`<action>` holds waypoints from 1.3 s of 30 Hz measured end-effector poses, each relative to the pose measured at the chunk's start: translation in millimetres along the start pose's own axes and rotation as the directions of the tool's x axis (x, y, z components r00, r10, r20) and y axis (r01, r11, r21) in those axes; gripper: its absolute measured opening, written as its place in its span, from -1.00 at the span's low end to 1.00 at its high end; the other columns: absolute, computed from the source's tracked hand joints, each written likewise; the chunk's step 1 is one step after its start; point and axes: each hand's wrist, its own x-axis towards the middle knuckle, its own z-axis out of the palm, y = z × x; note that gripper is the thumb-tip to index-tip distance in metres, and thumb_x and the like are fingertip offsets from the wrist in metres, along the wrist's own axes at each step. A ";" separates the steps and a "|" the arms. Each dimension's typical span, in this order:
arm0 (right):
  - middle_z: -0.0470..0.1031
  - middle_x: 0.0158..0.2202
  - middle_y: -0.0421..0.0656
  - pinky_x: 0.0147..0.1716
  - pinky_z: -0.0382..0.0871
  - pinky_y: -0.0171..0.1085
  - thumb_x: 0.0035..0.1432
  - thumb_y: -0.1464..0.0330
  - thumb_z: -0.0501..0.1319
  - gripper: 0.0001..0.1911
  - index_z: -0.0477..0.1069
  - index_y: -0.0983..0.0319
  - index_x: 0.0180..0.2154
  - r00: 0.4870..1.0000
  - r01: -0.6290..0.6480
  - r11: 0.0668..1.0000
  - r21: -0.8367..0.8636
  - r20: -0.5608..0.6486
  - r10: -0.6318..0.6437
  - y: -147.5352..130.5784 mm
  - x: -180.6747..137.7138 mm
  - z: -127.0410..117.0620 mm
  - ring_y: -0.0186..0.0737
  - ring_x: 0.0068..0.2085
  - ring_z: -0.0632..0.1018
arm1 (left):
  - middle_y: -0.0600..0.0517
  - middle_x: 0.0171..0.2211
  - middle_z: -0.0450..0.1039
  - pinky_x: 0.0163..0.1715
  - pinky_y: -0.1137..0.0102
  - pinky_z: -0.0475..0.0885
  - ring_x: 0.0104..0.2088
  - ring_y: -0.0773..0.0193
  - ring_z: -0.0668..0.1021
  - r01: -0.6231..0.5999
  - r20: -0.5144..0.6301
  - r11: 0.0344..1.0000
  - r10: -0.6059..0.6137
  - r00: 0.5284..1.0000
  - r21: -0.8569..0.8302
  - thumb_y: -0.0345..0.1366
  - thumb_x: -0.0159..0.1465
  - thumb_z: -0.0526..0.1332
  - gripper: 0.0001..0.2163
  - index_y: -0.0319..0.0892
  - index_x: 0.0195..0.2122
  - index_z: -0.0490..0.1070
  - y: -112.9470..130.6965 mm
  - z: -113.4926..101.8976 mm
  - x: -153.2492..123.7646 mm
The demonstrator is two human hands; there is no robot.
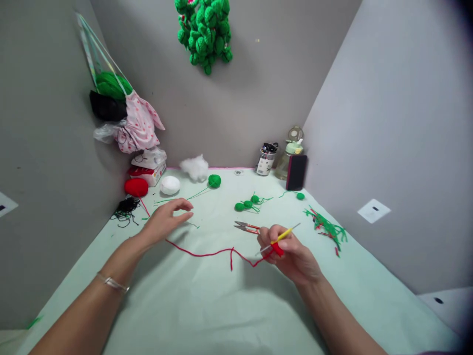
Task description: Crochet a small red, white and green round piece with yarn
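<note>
My left hand point(168, 219) reaches over the table at left, its fingers stretched out and apart with nothing between them. My right hand point(291, 256) is closed on a crochet hook point(284, 235) with a yellow grip, together with a small red crocheted piece point(277, 249). From that piece a strand of red yarn point(207, 255) runs left across the table and passes under my left hand. Thread snips point(246, 226) with orange handles lie just beyond the right fingers, which partly hide them. A short red yarn tail hangs beside the strand.
Behind are a red yarn ball point(136, 187), white ball point(170, 185), white stuffing point(195, 167), green yarn ball point(214, 181) and small green balls point(247, 204). Black yarn point(125, 211) lies left, green scraps point(327, 228) right. A phone point(296, 172) leans on a bottle point(284, 162) beside a pen cup point(265, 162).
</note>
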 end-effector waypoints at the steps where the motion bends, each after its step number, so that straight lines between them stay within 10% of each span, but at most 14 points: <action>1: 0.27 -0.55 -0.28 -0.56 0.15 -0.33 -0.04 0.25 0.48 -0.81 0.55 0.19 -0.44 1.000 -0.021 1.000 -0.012 -0.007 0.021 2.0 0.3 -0.9 -0.35 -0.53 0.23 | -0.03 -0.11 0.66 0.04 0.16 0.44 -0.03 -0.02 0.61 -0.013 0.017 0.998 0.012 1.000 0.055 -0.10 0.23 0.35 -0.82 -0.05 -0.22 0.59 -3.5 7.5 6.1; 13: 0.43 -0.47 -0.23 -0.48 0.29 -0.32 -0.01 0.28 0.52 -0.81 0.62 0.22 -0.37 0.992 -0.065 0.996 -0.067 -0.111 0.057 7.6 1.9 -2.7 -0.37 -0.51 0.34 | -0.17 0.26 0.43 0.14 -0.10 0.49 0.17 -0.08 0.54 -0.080 0.090 0.927 0.051 0.995 0.365 -0.18 0.42 0.32 -0.61 -0.14 0.23 0.43 -25.3 40.3 52.1; 21: 0.41 -0.51 -0.22 -0.49 0.29 -0.33 -0.05 0.25 0.55 -0.75 0.62 0.25 -0.39 0.990 -0.114 0.987 -0.111 -0.092 0.104 7.2 -0.5 5.3 -0.35 -0.51 0.38 | -0.23 0.36 0.42 0.38 -0.05 0.20 0.42 -0.18 0.34 -0.224 0.224 0.956 0.180 0.958 0.187 -0.11 0.27 0.42 -0.53 -0.08 0.20 0.52 -0.5 105.7 6.6; 30: 0.40 -0.49 -0.23 -0.51 0.27 -0.32 -0.05 0.25 0.54 -0.75 0.65 0.25 -0.34 0.992 -0.107 0.990 -0.095 -0.081 0.099 7.8 -1.8 5.9 -0.37 -0.53 0.33 | -0.13 0.00 0.60 0.22 -0.05 0.35 0.16 -0.07 0.52 -0.210 0.159 0.936 0.171 0.972 0.281 -0.23 0.35 0.32 -0.90 -0.11 -0.19 0.58 -11.5 28.1 19.2; 39: 0.38 -0.44 -0.24 -0.66 0.23 -0.43 -0.03 0.28 0.53 -0.79 0.58 0.23 -0.39 0.980 -0.176 0.977 0.124 -0.067 0.185 11.3 1.4 10.3 -0.40 -0.54 0.40 | -0.05 -0.28 0.56 0.02 0.07 0.41 -0.10 -0.02 0.56 -0.174 0.119 0.953 0.149 0.982 0.248 -0.32 0.35 0.25 -0.89 -0.09 -0.36 0.48 15.0 24.9 -4.2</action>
